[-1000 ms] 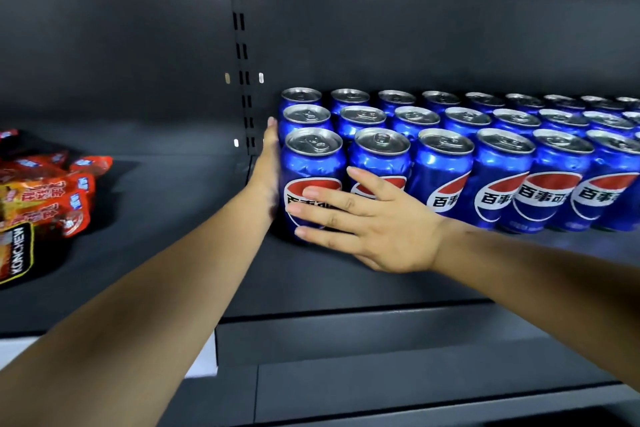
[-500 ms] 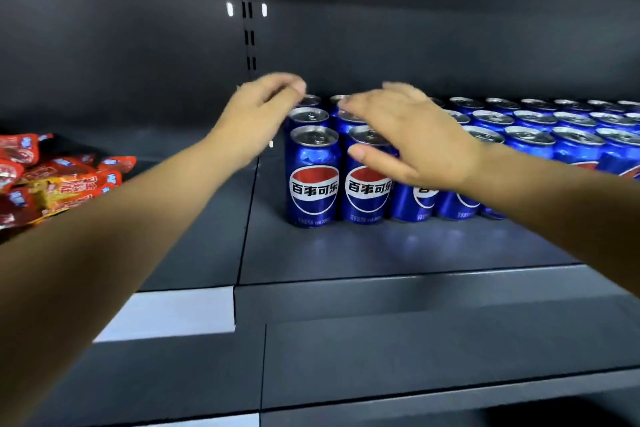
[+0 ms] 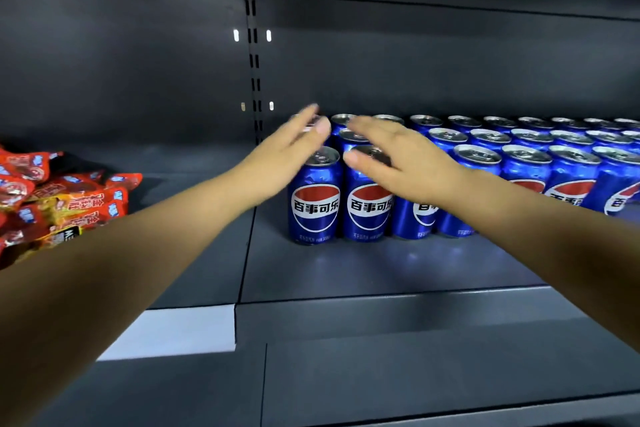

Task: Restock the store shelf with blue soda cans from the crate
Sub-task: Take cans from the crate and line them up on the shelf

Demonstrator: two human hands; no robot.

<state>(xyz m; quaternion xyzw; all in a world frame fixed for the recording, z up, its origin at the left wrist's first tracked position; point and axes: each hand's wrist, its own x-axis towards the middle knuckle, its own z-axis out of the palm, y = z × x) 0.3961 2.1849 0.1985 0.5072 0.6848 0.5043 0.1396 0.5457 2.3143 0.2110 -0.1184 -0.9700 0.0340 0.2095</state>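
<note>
- Both grips are spread and holding nothing: the left hand (image 3: 284, 156) and right hand (image 3: 405, 163) are hovering, fingers straight, over the leftmost blue soda cans (image 3: 313, 198).
- The cans are standing upright in rows on the dark shelf (image 3: 381, 270).
- Red snack packets (image 3: 62, 198) are lying well apart at the left.

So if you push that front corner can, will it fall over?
Probably not. The corner can stands upright on the flat shelf with cans packed behind and beside it, so it would likely slide. Its shiny metal looks slippery. Knocked onto its round side, it would probably roll.
</note>
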